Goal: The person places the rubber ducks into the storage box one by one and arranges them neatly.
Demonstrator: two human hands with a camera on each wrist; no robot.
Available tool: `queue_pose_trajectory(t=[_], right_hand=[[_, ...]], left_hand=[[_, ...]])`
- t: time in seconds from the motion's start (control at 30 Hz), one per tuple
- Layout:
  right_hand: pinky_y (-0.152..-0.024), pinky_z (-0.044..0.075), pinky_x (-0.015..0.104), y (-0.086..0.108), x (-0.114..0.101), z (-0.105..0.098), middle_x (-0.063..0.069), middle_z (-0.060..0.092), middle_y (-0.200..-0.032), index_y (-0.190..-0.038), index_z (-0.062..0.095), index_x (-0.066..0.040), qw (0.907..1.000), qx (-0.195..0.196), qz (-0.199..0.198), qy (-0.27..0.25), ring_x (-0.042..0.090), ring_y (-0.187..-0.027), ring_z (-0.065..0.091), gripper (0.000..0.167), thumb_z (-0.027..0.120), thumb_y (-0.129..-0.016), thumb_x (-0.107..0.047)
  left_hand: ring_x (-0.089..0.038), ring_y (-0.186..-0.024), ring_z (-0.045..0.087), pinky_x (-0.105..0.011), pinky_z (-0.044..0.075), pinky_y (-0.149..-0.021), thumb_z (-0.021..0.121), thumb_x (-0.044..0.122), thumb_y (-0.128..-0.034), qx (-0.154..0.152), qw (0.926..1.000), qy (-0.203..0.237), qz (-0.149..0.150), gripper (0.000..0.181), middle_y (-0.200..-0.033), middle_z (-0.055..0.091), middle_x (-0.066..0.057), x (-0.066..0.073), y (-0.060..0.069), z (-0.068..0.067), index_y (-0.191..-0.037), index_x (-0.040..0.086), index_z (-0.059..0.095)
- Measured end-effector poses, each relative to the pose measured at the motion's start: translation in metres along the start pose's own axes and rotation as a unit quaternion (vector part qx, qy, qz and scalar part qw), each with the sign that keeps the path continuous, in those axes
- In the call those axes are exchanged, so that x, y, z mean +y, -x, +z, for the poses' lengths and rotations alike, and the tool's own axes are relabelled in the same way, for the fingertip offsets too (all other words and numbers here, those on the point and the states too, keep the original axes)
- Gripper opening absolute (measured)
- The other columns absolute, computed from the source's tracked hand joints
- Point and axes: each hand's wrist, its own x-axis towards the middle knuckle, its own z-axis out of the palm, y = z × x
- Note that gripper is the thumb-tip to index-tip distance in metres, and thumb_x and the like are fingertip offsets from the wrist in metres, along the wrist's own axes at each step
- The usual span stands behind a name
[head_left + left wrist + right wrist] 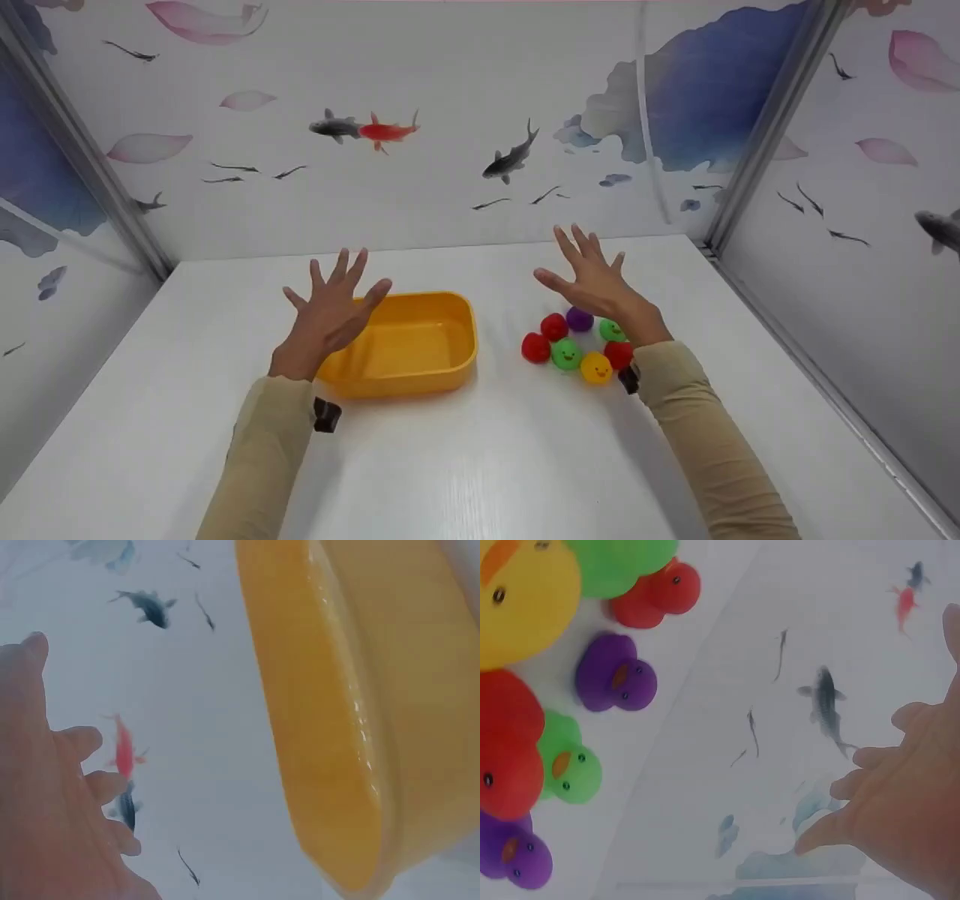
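Note:
The left hand (pixel 326 319) is held above the left part of a yellow plastic basin (pixel 402 386), its fingers spread and nothing in it. In the left wrist view the same hand (pixel 60 787) appears beside the basin (pixel 420 690). The right hand (pixel 600 289), fingers spread and holding nothing, hovers over the far side of a group of small toy ducks in red, green, yellow and purple, among them a yellow duck (pixel 596 368) and a green duck (pixel 566 354). The right wrist view shows a purple duck (pixel 615 673) and the right hand (pixel 900 802) apart from the ducks.
Basin and ducks stand on a white table (pixel 480 465), the ducks to the right of the basin. A white back panel (pixel 450 202) painted with fish and petals rises behind it, with similar panels left and right. Small black devices are at both wrists.

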Motion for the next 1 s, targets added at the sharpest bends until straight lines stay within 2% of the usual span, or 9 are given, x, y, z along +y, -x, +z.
queue_pose_trajectory(t=[0.1,0.2,0.33,0.47,0.53,0.67,0.77,0.9,1.0], right_hand=[[-0.116,-0.02,0.069,0.009,0.001,0.005,0.001,-0.012,-0.171,-0.161,-0.004,-0.037,0.9986,0.013,-0.002,-0.051,0.036,-0.156,-0.015,0.091,0.038,-0.091,-0.076],[-0.119,-0.019,0.067,0.017,0.007,0.011,-0.001,-0.009,-0.171,-0.161,-0.002,-0.039,0.9956,0.025,-0.001,-0.09,0.032,-0.157,-0.013,0.087,0.038,-0.092,-0.074],[-0.122,-0.009,0.068,0.025,0.018,0.015,0.0,-0.002,-0.171,-0.161,0.004,-0.04,0.9909,0.044,0.004,-0.127,0.033,-0.158,-0.005,0.081,0.04,-0.095,-0.07],[-0.121,0.008,0.071,0.031,0.034,0.013,0.003,0.009,-0.171,-0.16,0.014,-0.04,0.9842,0.063,0.019,-0.164,0.036,-0.158,0.007,0.076,0.043,-0.096,-0.067],[-0.12,0.014,0.072,0.033,0.044,0.012,0.004,0.014,-0.17,-0.16,0.02,-0.038,0.9814,0.07,0.024,-0.177,0.037,-0.157,0.012,0.074,0.045,-0.096,-0.066],[-0.121,0.017,0.069,0.035,0.063,0.012,0.008,0.024,-0.168,-0.158,0.032,-0.029,0.9778,0.078,0.012,-0.194,0.037,-0.155,0.018,0.068,0.048,-0.099,-0.06],[-0.123,0.018,0.066,0.038,0.075,0.011,0.012,0.031,-0.164,-0.155,0.039,-0.021,0.975,0.08,-0.004,-0.207,0.037,-0.154,0.023,0.062,0.051,-0.101,-0.051],[-0.123,0.023,0.062,0.042,0.09,0.012,0.015,0.039,-0.159,-0.15,0.047,-0.015,0.9725,0.075,-0.004,-0.221,0.038,-0.15,0.03,0.055,0.055,-0.102,-0.042],[-0.122,0.025,0.063,0.045,0.103,0.014,0.015,0.044,-0.157,-0.146,0.051,-0.014,0.9719,0.069,0.005,-0.225,0.038,-0.148,0.033,0.055,0.059,-0.099,-0.041]], left_hand=[[-0.049,-0.151,-0.022,-0.08,-0.023,-0.106,0.024,0.071,-0.0987,-0.014,0.9973,0.072,0.006,0.081,-0.17,-0.006,-0.01,-0.006,0.009,0.003,-0.163,0.025,0.004],[-0.045,-0.152,-0.022,-0.077,-0.023,-0.109,0.024,0.067,-0.1015,-0.023,0.9893,0.144,0.006,0.075,-0.171,-0.007,-0.006,-0.016,0.019,0.008,-0.162,0.028,0.004],[-0.041,-0.155,-0.011,-0.072,-0.013,-0.119,0.022,0.063,-0.1037,-0.006,0.9792,0.203,-0.006,0.068,-0.171,0.0,-0.003,-0.031,0.031,0.01,-0.162,0.031,0.005],[-0.037,-0.157,0.006,-0.065,0.004,-0.125,0.021,0.062,-0.104,0.008,0.9735,0.227,-0.023,0.066,-0.171,0.009,-0.005,-0.044,0.042,0.008,-0.162,0.033,0.008],[-0.034,-0.157,0.01,-0.062,0.007,-0.126,0.022,0.062,-0.104,0.013,0.9706,0.238,-0.032,0.066,-0.171,0.011,-0.004,-0.05,0.045,0.009,-0.162,0.033,0.009],[-0.031,-0.158,0.009,-0.059,0.007,-0.128,0.022,0.06,-0.1048,0.028,0.9652,0.256,-0.047,0.066,-0.171,0.011,-0.002,-0.062,0.047,0.012,-0.162,0.03,0.01],[-0.032,-0.158,0.009,-0.06,0.008,-0.127,0.023,0.063,-0.1034,0.031,0.9626,0.259,-0.074,0.07,-0.171,0.01,-0.003,-0.069,0.046,0.015,-0.162,0.029,0.01],[-0.037,-0.156,0.016,-0.059,0.023,-0.124,0.023,0.069,-0.1003,0.018,0.955,0.273,-0.116,0.077,-0.17,0.01,-0.01,-0.078,0.043,0.021,-0.163,0.026,0.009],[-0.039,-0.152,0.027,-0.055,0.037,-0.118,0.025,0.069,-0.1001,0.005,0.9456,0.297,-0.133,0.079,-0.169,0.015,-0.014,-0.085,0.041,0.026,-0.163,0.024,0.008]])
